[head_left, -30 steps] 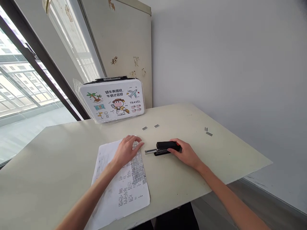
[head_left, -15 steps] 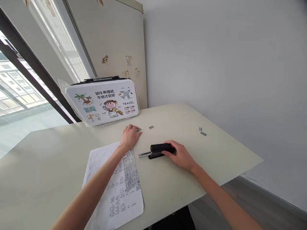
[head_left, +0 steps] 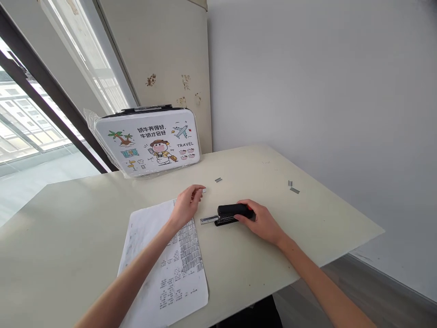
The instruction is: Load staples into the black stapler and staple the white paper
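Observation:
A black stapler (head_left: 229, 213) lies on the cream table (head_left: 68, 228), its metal staple tray pulled out to the left. My right hand (head_left: 261, 221) rests on the stapler's rear end, fingers closed around it. My left hand (head_left: 186, 204) hovers just left of the stapler above the top edge of a printed sheet of paper (head_left: 164, 269). Its thumb and fingertips pinch a small strip of staples (head_left: 203, 190), lifted off the table.
A white illustrated case (head_left: 148, 141) wrapped in plastic stands at the table's back against a cabinet. Another staple strip (head_left: 218, 180) lies beyond the stapler, and two more staple strips (head_left: 293, 187) lie at the right. A window fills the left side.
My left hand left the paper, reached to the nearer staple strip on the table, pinched it and drew it back toward the stapler. My right hand stayed on the stapler.

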Motion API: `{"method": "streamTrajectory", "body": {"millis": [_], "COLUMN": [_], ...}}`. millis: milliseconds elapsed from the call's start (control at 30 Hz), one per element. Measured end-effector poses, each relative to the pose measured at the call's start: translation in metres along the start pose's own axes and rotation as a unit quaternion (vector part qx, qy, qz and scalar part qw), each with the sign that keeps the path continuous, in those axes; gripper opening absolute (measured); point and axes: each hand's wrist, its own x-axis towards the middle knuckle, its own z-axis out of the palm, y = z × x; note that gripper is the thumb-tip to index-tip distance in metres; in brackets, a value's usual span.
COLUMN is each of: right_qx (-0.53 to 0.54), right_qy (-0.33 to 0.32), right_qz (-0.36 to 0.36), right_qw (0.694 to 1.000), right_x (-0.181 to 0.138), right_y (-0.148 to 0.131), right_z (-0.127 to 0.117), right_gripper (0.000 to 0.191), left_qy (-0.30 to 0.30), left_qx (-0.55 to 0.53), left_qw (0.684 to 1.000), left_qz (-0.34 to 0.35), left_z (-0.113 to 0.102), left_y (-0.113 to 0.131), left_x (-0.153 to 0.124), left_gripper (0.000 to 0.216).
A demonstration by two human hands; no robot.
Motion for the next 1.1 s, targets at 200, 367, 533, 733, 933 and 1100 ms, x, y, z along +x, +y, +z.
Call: {"method": "streamTrajectory", "body": {"millis": [200,367,533,733,933,1100], "right_qx": [-0.021,-0.018,-0.024,-0.021,-0.026,-0.022], "right_qy": [-0.002,-0.002,-0.001,-0.003,-0.001,-0.002], "right_qz": [0.011,0.009,0.009,0.003,0.002,0.002], "right_qw": [1.000,1.000,1.000,1.000,1.000,1.000], "right_x": [-0.001,-0.002,-0.003,-0.003,-0.004,-0.004], "right_y": [0.002,0.001,0.000,0.001,0.000,0.001], "right_z": [0.001,0.002,0.002,0.001,0.002,0.001], "right_gripper": [0.042,0.041,0.041,0.041,0.040,0.039], "left_qy": [-0.037,-0.045,-0.049,-0.042,-0.043,-0.035], "left_qx": [-0.038,-0.018,0.015,0.037,0.066,0.077], "left_qw": [0.998,0.998,0.995,0.996,0.993,0.991], "left_qz": [-0.023,0.043,0.084,0.068,0.084,0.107], "left_z": [-0.016,-0.013,-0.005,0.000,0.006,0.005], "left_y": [0.017,0.022,0.020,0.018,0.015,0.008], "left_x": [-0.040,-0.065,-0.076,-0.075,-0.077,-0.076], "left_gripper": [0.038,0.029,0.026,0.027,0.026,0.023]}}
